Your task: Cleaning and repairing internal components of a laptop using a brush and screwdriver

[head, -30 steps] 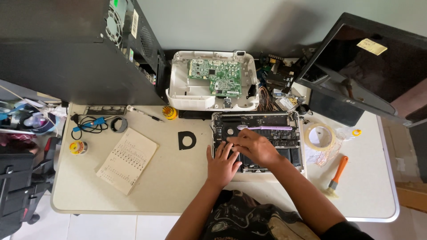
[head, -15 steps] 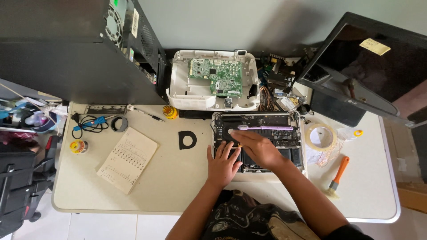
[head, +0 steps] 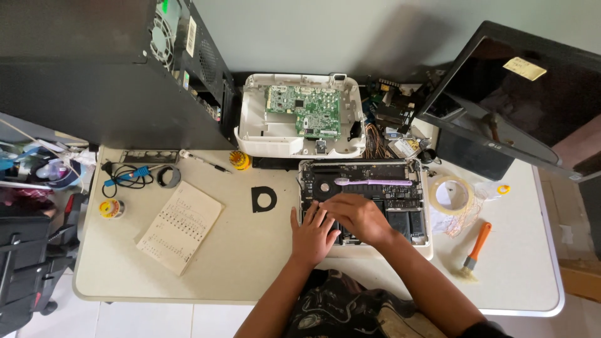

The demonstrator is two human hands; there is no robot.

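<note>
Two hands: left hand (head: 313,233) spread flat, right hand (head: 357,216) cupped on opened laptop (head: 400,206); purple toothbrush (head: 373,182) just beyond; heavy pressing could crack exposed board.

A cream table (head: 250,263) stands against a pale grey wall (head: 325,37).

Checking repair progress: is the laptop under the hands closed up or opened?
Opened: the laptop lies with its cover off, dark circuit boards and components exposed, and a purple toothbrush resting across them.
</note>
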